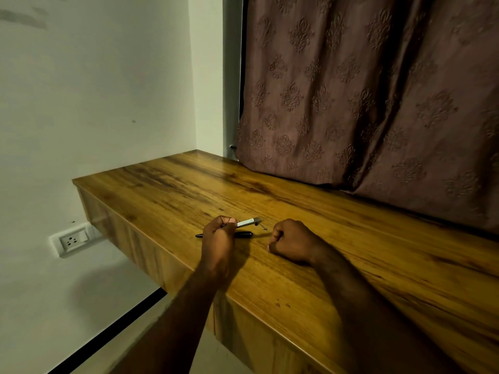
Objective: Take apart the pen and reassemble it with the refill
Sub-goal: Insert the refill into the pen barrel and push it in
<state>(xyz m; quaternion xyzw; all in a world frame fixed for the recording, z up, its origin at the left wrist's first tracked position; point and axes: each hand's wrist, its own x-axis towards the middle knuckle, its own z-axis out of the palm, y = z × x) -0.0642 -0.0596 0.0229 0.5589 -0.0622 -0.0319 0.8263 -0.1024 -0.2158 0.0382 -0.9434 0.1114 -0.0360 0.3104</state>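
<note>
Both hands are at the near edge of a wooden desk [351, 252]. Left hand [218, 234] has its fingers curled tight, gripping a silver pen piece [249, 222]. The piece sticks out to the right from between thumb and fingers, lifted a little off the wood, and a small dark part shows at its far end. Right hand [293, 242] rests on the desk well to the right, closed into a fist with the knuckles up. Whether anything sits inside it I cannot tell.

Under the left hand lies a black pen piece [244, 234], flat on the desk, with its pointed tip showing to the left of the hand and its blunt end to the right. 1 thin dark sliver [264, 227] lies between the silver piece and the right fist; it is too small to identify. Any marking on the pen parts is too small to read.

Behind the desk hangs a brown patterned curtain [364, 90], and a white wall socket [71, 240] sits low on the left wall.
</note>
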